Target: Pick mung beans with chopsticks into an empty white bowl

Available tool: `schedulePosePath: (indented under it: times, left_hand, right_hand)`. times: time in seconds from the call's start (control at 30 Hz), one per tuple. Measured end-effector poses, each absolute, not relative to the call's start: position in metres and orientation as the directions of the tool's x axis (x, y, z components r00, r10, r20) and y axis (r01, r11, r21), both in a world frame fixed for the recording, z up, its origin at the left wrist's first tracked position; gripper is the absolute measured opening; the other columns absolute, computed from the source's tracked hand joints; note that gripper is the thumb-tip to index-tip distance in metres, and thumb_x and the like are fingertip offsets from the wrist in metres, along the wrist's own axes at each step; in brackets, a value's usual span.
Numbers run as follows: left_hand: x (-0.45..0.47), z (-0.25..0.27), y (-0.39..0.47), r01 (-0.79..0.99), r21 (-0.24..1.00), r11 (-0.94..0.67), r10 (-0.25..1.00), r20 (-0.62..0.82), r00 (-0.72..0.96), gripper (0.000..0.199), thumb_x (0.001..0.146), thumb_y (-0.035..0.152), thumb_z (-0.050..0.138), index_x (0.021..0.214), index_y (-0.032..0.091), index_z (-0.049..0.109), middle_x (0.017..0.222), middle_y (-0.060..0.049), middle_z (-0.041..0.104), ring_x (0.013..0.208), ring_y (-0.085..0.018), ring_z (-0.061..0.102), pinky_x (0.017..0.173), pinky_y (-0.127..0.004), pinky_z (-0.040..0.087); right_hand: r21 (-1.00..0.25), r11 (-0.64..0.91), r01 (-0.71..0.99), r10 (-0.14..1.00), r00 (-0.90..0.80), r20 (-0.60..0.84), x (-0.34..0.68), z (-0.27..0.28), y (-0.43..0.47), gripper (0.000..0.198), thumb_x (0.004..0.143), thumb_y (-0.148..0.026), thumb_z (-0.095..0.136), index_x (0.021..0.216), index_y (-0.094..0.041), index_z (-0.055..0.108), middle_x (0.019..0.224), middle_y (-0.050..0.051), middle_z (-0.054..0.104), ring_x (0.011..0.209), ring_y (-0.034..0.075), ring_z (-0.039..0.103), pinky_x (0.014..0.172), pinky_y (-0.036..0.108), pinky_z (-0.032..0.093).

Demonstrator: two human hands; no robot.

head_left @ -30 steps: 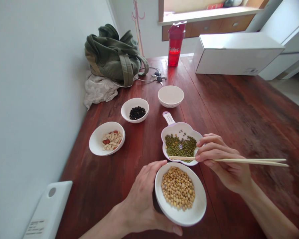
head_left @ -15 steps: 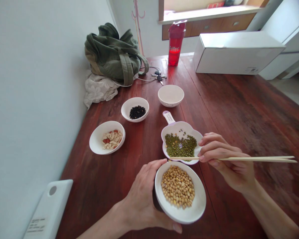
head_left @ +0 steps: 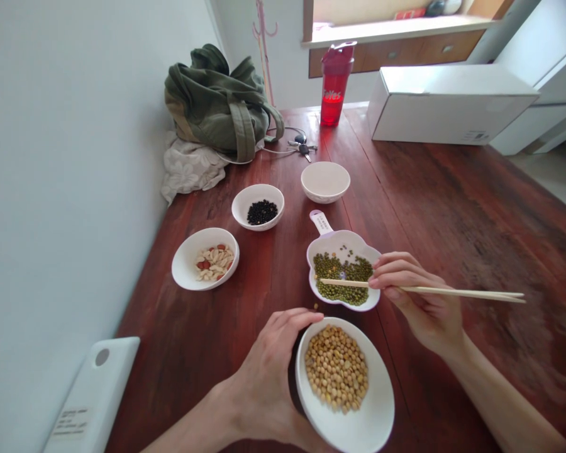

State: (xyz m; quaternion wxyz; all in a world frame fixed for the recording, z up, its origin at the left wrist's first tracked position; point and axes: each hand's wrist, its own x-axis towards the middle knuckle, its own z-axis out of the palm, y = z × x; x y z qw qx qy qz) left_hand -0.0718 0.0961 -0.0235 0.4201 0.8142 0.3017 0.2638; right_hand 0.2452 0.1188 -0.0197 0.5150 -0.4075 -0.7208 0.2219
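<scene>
The right hand [head_left: 422,309], pinching pale wooden chopsticks [head_left: 453,291], shifts over the white flower-shaped dish [head_left: 358,242], leaving one round yellow bean [head_left: 316,306] (apparently dropped) outside the round white bowl [head_left: 377,396] the left hand [head_left: 271,368] clasps.

On the reddish wooden counter [head_left: 434,201] there are a peanut bowl [head_left: 183,267], a black-bean bowl [head_left: 240,207], another white bowl [head_left: 325,182], a flower-shaped dish [head_left: 355,240], a red bottle [head_left: 336,88], a white box [head_left: 453,116], keys [head_left: 304,149] and a pale cloth [head_left: 193,167].

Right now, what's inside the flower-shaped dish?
Green beans, with a few yellow beans among them; chopsticks cross above. The right hand covers part of the dish; anything beneath the top layer is hidden.
</scene>
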Motion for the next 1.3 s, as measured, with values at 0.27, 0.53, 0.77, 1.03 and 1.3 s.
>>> schedulePosePath:
  times: [0.27,0.53,0.77,1.03,1.3]
  left_hand:
    - [-0.082,-0.024,0.102,0.197,0.824,-0.532,0.561,0.168,0.81,0.126,0.072,0.055,0.108,0.167,0.033,0.028,0.161,-0.009,0.06,0.148,-0.032,0.056,0.131,-0.045,0.04]
    - [-0.095,-0.011,0.113,0.367,0.727,-0.581,0.564,0.034,0.825,0.117,0.076,0.03,0.1,0.17,0.029,0.031,0.169,-0.009,0.05,0.158,-0.032,0.042,0.135,-0.045,0.032]
    - [-0.085,-0.01,0.123,0.468,0.591,-0.657,0.629,0.087,0.773,0.058,0.107,0.019,0.067,0.163,0.023,0.053,0.161,-0.01,0.059,0.141,-0.032,0.054,0.12,-0.052,0.046]
    - [-0.06,-0.028,0.129,0.502,0.56,-0.659,0.712,0.25,0.656,0.009,0.109,0.023,0.078,0.113,0.016,0.083,0.118,-0.009,0.076,0.107,-0.029,0.068,0.093,-0.044,0.058]
    - [-0.051,-0.008,0.131,0.558,0.537,-0.633,0.708,0.109,0.698,0.011,0.112,0.015,0.07,0.102,0.016,0.073,0.108,-0.005,0.072,0.103,-0.025,0.068,0.09,-0.04,0.057]
  right_hand:
    - [-0.733,0.564,0.381,0.815,-0.115,0.567,0.242,-0.028,0.12,0.021,0.107,-0.016,0.069,0.112,-0.029,0.085,0.102,0.004,0.084,0.109,0.025,0.073,0.099,0.041,0.059]
    - [-0.739,0.561,0.373,0.808,-0.051,0.587,0.245,-0.031,0.121,0.023,0.107,-0.017,0.069,0.114,-0.032,0.086,0.102,0.004,0.084,0.108,0.026,0.074,0.099,0.043,0.058]
    - [-0.728,0.576,0.371,0.785,-0.002,0.62,0.239,-0.034,0.126,0.02,0.108,-0.02,0.07,0.112,-0.032,0.086,0.1,0.002,0.084,0.105,0.025,0.074,0.098,0.043,0.058]
    - [-0.7,0.598,0.39,0.766,-0.021,0.642,0.232,-0.037,0.128,0.016,0.109,-0.027,0.07,0.106,-0.031,0.085,0.097,0.002,0.085,0.102,0.026,0.075,0.097,0.045,0.058]
    - [-0.652,0.625,0.429,0.746,-0.084,0.66,0.227,-0.042,0.128,0.017,0.111,-0.029,0.068,0.106,-0.031,0.083,0.1,0.002,0.085,0.104,0.025,0.076,0.102,0.046,0.054]
